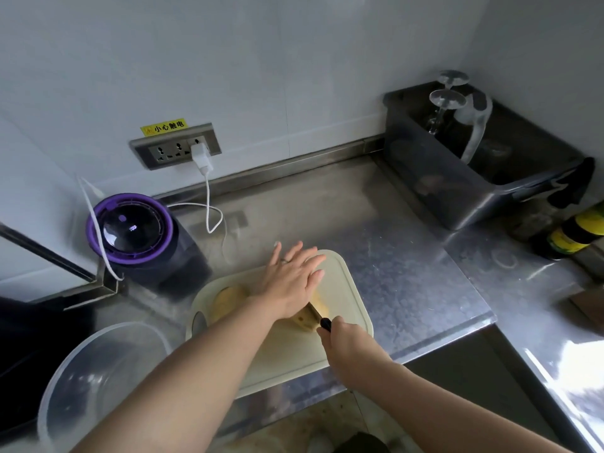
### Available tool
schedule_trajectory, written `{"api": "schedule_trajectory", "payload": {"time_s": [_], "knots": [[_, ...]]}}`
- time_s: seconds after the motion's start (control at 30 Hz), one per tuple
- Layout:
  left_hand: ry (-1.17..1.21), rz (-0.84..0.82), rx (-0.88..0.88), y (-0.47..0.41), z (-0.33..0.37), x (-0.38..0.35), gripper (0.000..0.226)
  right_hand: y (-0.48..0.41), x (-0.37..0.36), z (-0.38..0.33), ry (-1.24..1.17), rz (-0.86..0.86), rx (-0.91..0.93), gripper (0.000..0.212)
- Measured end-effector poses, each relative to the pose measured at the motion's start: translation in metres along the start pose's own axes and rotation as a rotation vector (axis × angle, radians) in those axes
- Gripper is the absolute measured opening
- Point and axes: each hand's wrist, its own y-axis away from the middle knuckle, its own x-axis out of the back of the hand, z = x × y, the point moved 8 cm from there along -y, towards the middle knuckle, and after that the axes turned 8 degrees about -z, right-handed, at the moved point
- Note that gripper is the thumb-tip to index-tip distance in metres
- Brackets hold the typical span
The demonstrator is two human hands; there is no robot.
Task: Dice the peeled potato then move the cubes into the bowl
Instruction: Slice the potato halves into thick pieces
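Observation:
A pale cutting board [346, 289] lies on the steel counter. On it is a yellow peeled potato: one piece [227, 300] shows left of my wrist, another piece [318, 310] lies under the knife [310, 317]. My left hand [291, 282] presses flat, fingers straight, on top of the blade and potato. My right hand [346, 341] grips the knife's black handle at the board's near right. The blade is mostly hidden under my left hand. A clear plastic bowl [65, 387] stands at the near left, with nothing visible inside.
A purple-rimmed appliance [130, 227] stands behind the board at left, its white cable [209, 204] plugged into the wall socket [176, 148]. A dark bin [464, 178] with glasses sits at back right. Bottles [575, 230] stand at far right.

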Motion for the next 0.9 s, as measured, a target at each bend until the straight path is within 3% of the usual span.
{"api": "schedule_trajectory", "payload": {"time_s": [0.2, 0.27, 0.37, 0.43, 0.47, 0.5, 0.57, 0.67, 0.77, 0.9], "knots": [[-0.052, -0.024, -0.018, -0.003, 0.01, -0.004, 0.051, 0.005, -0.003, 0.007, -0.042, 0.036, 0.045, 0.031], [0.048, 0.0, -0.069, -0.007, 0.014, 0.002, 0.05, 0.003, 0.001, 0.013, -0.053, 0.057, 0.039, 0.031], [0.455, 0.28, -0.055, 0.008, 0.004, 0.029, 0.047, -0.001, 0.013, 0.028, -0.134, 0.087, -0.013, 0.035], [0.664, 0.545, 0.137, 0.039, -0.021, 0.038, 0.037, -0.001, 0.016, 0.03, -0.134, 0.095, -0.001, 0.034], [0.712, 0.581, 0.247, 0.053, -0.032, 0.034, 0.035, 0.001, 0.015, 0.026, -0.108, 0.088, 0.022, 0.031], [0.725, 0.538, 0.333, 0.063, -0.037, 0.025, 0.037, 0.003, 0.013, 0.021, -0.074, 0.076, 0.047, 0.029], [0.73, 0.3, 0.461, 0.069, -0.038, -0.003, 0.051, 0.007, 0.01, 0.011, -0.006, 0.069, 0.094, 0.026], [0.757, 0.01, 0.557, 0.068, -0.025, -0.033, 0.079, 0.011, 0.021, 0.004, 0.004, 0.092, 0.134, 0.027], [0.668, -0.07, 0.515, 0.057, -0.007, -0.038, 0.088, 0.022, 0.042, -0.004, -0.043, 0.135, 0.221, 0.028], [0.496, -0.061, 0.568, 0.049, -0.008, -0.041, 0.095, 0.028, 0.079, -0.005, -0.115, 0.246, 0.29, 0.031]]}}
